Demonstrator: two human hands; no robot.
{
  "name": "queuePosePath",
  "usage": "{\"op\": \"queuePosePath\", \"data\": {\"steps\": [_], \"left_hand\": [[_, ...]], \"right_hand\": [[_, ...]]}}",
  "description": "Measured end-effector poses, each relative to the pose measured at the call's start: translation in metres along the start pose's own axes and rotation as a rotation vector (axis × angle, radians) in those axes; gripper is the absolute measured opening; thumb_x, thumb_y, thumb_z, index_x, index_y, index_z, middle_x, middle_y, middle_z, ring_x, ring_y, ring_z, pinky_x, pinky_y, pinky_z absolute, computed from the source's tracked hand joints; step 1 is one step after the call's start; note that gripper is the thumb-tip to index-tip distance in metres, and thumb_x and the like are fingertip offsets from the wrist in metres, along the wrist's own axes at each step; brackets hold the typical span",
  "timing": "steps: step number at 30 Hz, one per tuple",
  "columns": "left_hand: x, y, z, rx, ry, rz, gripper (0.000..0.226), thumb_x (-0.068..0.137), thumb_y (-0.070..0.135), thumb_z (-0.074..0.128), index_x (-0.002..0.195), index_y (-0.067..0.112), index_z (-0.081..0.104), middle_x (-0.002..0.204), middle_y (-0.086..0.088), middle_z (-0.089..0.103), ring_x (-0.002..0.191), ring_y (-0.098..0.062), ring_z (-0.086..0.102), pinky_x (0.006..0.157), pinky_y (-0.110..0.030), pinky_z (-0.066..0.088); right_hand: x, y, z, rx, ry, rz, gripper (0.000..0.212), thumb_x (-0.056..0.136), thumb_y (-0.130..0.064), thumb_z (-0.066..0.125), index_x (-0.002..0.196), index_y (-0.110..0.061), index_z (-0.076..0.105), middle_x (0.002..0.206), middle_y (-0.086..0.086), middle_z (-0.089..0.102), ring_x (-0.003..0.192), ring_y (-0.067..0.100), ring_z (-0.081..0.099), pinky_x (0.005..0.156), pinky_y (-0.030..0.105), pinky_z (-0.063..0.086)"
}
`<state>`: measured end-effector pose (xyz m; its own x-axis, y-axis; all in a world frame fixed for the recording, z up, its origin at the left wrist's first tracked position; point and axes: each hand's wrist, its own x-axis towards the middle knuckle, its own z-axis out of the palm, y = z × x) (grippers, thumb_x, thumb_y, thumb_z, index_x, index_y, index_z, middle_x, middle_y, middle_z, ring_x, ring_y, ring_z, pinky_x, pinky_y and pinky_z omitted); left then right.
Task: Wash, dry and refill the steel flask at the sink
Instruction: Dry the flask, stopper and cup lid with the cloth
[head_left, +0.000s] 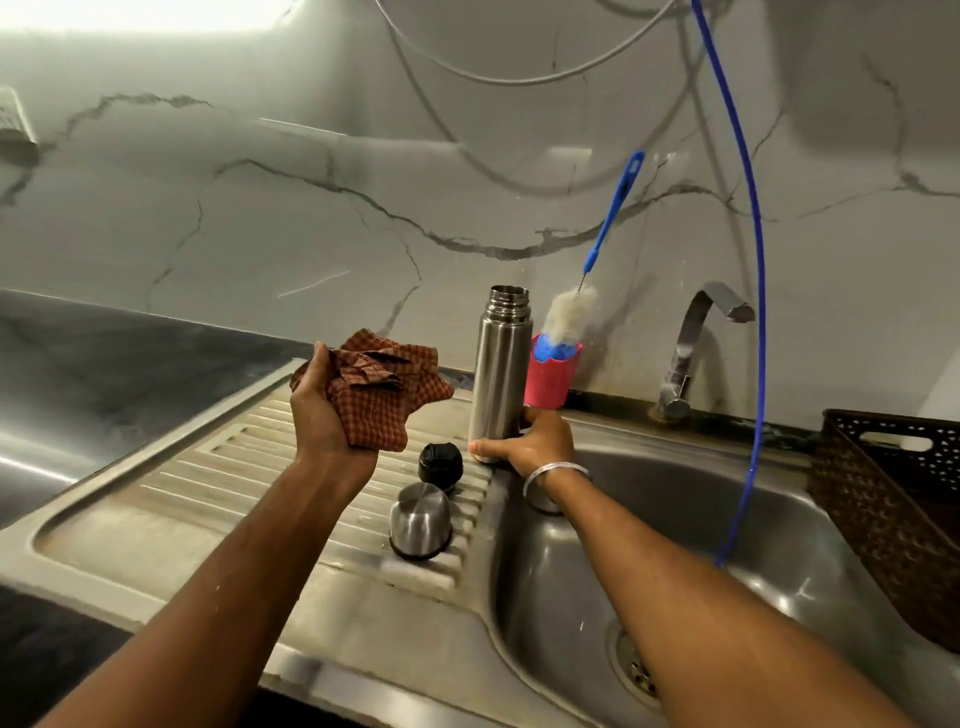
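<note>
Right hand (535, 441) grips the uncapped steel flask (498, 371) upright on the steel sink surface (218, 499); left hand (324, 415) clutches a checked cloth (387, 395) below a marble-patterned, apparently tiled wall (260, 208).

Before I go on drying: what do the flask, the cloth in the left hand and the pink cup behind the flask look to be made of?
Flask: brushed steel, judging by its dull grey sheen and soft reflections. Cloth: woven fabric, probably cotton, red-brown check, crumpled into soft folds in the left hand. Pink cup: likely plastic, matte and evenly coloured.

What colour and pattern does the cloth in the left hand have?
The cloth is reddish-brown with a fine check pattern, seen in the head view.
</note>
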<state>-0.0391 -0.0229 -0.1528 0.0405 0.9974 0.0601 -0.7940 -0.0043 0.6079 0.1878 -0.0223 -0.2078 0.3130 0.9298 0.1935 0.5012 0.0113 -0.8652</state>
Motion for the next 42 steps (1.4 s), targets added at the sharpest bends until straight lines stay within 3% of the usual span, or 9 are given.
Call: {"op": "queuePosePath", "data": {"steps": [7, 10, 13, 17, 22, 25, 29, 36, 42], "left_hand": [[0.005, 0.001, -0.021, -0.021, 0.025, 0.004, 0.042, 0.102, 0.05, 0.05, 0.1, 0.018, 0.077, 0.11, -0.01, 0.075, 0.104, -0.031, 0.071, 0.1, -0.059, 0.052], [0.005, 0.0, -0.024, -0.017, 0.038, -0.005, 0.04, 0.101, 0.05, 0.051, 0.113, 0.017, 0.069, 0.116, -0.011, 0.072, 0.113, -0.035, 0.067, 0.089, -0.058, 0.057], [0.005, -0.002, -0.024, 0.0, 0.039, -0.013, 0.04, 0.102, 0.05, 0.05, 0.12, 0.017, 0.064, 0.114, -0.011, 0.07, 0.106, -0.034, 0.068, 0.074, -0.053, 0.06], [0.002, -0.003, -0.019, 0.021, 0.067, -0.025, 0.04, 0.103, 0.049, 0.048, 0.106, 0.016, 0.072, 0.104, -0.009, 0.074, 0.097, -0.031, 0.07, 0.072, -0.049, 0.061], [0.003, -0.006, -0.016, 0.039, 0.068, -0.032, 0.056, 0.104, 0.048, 0.046, 0.07, 0.022, 0.082, 0.089, -0.005, 0.077, 0.091, -0.027, 0.071, 0.089, -0.052, 0.057], [0.002, -0.005, -0.014, 0.032, 0.081, -0.04, 0.045, 0.102, 0.05, 0.049, 0.092, 0.018, 0.08, 0.1, -0.008, 0.076, 0.1, -0.03, 0.07, 0.098, -0.056, 0.053], [-0.002, 0.0, -0.01, 0.046, 0.098, -0.035, 0.043, 0.101, 0.052, 0.05, 0.111, 0.016, 0.071, 0.102, -0.008, 0.075, 0.103, -0.029, 0.069, 0.099, -0.052, 0.053], [-0.012, 0.011, 0.003, 0.011, 0.102, -0.001, 0.057, 0.101, 0.058, 0.046, 0.129, 0.013, 0.067, 0.113, -0.008, 0.074, 0.107, -0.029, 0.07, 0.089, -0.05, 0.058], [-0.039, -0.005, 0.045, -0.003, 0.037, -0.068, 0.079, 0.096, 0.075, 0.035, 0.129, 0.01, 0.065, 0.12, -0.016, 0.073, 0.112, -0.035, 0.07, 0.093, -0.054, 0.057]], "right_hand": [[0.016, 0.0, 0.014, -0.036, -0.063, 0.074, 0.05, 0.043, -0.048, 0.098, 0.08, -0.035, 0.066, 0.084, -0.016, 0.074, 0.083, 0.009, 0.071, 0.089, 0.038, 0.058], [0.015, -0.003, 0.01, -0.077, -0.104, 0.06, 0.053, 0.049, -0.045, 0.097, 0.086, -0.036, 0.061, 0.089, -0.018, 0.069, 0.087, 0.009, 0.067, 0.088, 0.034, 0.054], [0.011, -0.003, 0.007, -0.094, -0.165, 0.07, 0.067, 0.052, -0.035, 0.098, 0.108, -0.035, 0.062, 0.102, -0.015, 0.067, 0.099, 0.012, 0.064, 0.09, 0.03, 0.049], [0.012, 0.016, 0.012, -0.115, -0.071, 0.079, 0.106, 0.047, -0.029, 0.086, 0.145, -0.034, 0.046, 0.146, -0.006, 0.051, 0.132, 0.023, 0.05, 0.108, 0.046, 0.047], [-0.027, 0.006, 0.013, -0.071, 0.349, -0.105, 0.013, 0.072, -0.021, 0.072, 0.079, -0.022, 0.061, 0.079, -0.006, 0.065, 0.078, 0.019, 0.065, 0.069, 0.038, 0.056], [-0.035, -0.006, 0.024, -0.13, 0.195, -0.252, 0.028, 0.076, -0.052, 0.074, 0.074, -0.026, 0.066, 0.065, -0.01, 0.064, 0.063, 0.007, 0.062, 0.061, 0.034, 0.056], [-0.041, -0.026, 0.031, -0.24, -0.066, -0.28, 0.058, 0.069, -0.078, 0.069, 0.107, -0.034, 0.074, 0.093, -0.013, 0.07, 0.087, 0.006, 0.065, 0.077, 0.032, 0.056], [-0.044, -0.036, 0.013, -0.074, -0.08, -0.273, 0.044, 0.069, -0.051, 0.087, 0.103, -0.024, 0.077, 0.094, -0.009, 0.076, 0.088, 0.005, 0.07, 0.082, 0.029, 0.061], [-0.059, -0.028, -0.063, 0.374, 0.07, -0.115, 0.029, 0.085, -0.025, 0.08, 0.106, -0.006, 0.072, 0.081, 0.003, 0.077, 0.07, 0.012, 0.073, 0.056, 0.019, 0.053]]}}
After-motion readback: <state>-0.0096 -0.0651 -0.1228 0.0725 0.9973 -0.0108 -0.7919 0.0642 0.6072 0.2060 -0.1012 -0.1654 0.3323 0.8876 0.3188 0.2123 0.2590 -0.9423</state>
